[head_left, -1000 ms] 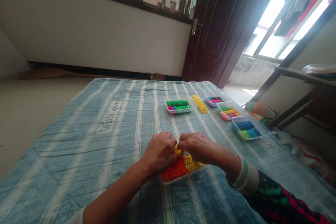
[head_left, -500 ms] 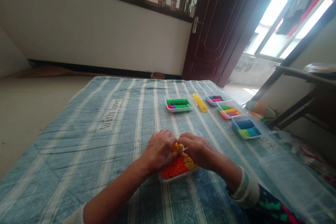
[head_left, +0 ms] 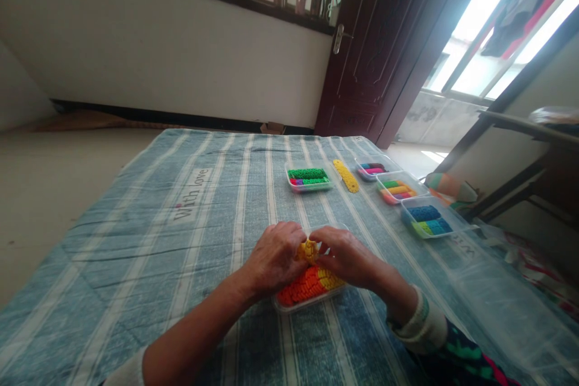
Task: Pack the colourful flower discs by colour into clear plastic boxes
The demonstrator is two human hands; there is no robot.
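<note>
A clear plastic box (head_left: 312, 304) sits on the striped cover in front of me, packed with rows of small orange pieces (head_left: 296, 289) and yellow pieces (head_left: 331, 279). Above the box, my left hand (head_left: 277, 256) is closed around a bumpy yellow strip (head_left: 308, 249); its thumb lies along the near side. My right hand (head_left: 348, 255) meets the strip from the other side, its fingers curled and the fingertips at the strip's upper right edge. The back of the box and part of the strip are hidden by both hands.
Beyond the hands stand a box with green rolls (head_left: 307, 176) and a loose yellow strip (head_left: 346, 176). To the right are boxes of dark and pink pieces (head_left: 371, 170), mixed colours (head_left: 398, 191) and blue pieces (head_left: 424, 214). Clear plastic (head_left: 506, 307) lies at the right.
My right hand's fingers have lifted and parted slightly, showing more of the yellow strip. The left hand keeps its hold. The view has shifted a little.
</note>
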